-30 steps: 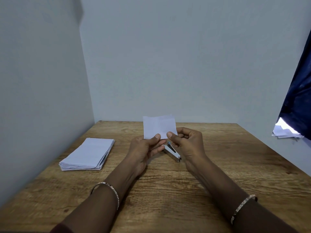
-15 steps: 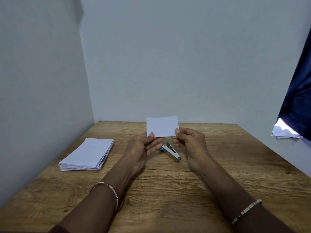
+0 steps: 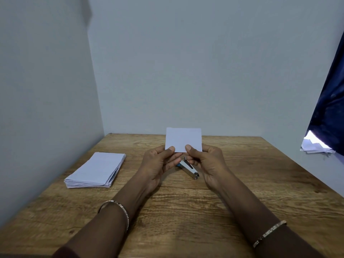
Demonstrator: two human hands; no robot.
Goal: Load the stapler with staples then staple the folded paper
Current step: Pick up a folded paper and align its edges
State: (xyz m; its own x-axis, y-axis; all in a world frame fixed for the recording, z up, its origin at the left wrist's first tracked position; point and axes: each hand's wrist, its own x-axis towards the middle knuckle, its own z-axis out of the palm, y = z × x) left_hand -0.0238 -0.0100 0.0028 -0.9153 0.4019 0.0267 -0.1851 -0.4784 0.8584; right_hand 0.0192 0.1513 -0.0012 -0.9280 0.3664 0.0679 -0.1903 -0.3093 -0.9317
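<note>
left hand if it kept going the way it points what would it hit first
Probably the right hand; the left hand points across at it, both pinching the paper. The stapler looks lower; depth unclear.

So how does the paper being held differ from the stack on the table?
The held paper is one small piece, upright, pinched at its lower edge by the left hand and right hand; the stack is many sheets lying flat on the table, untouched. The held paper looks smaller than the stack's top sheet. Both are plain white.
</note>
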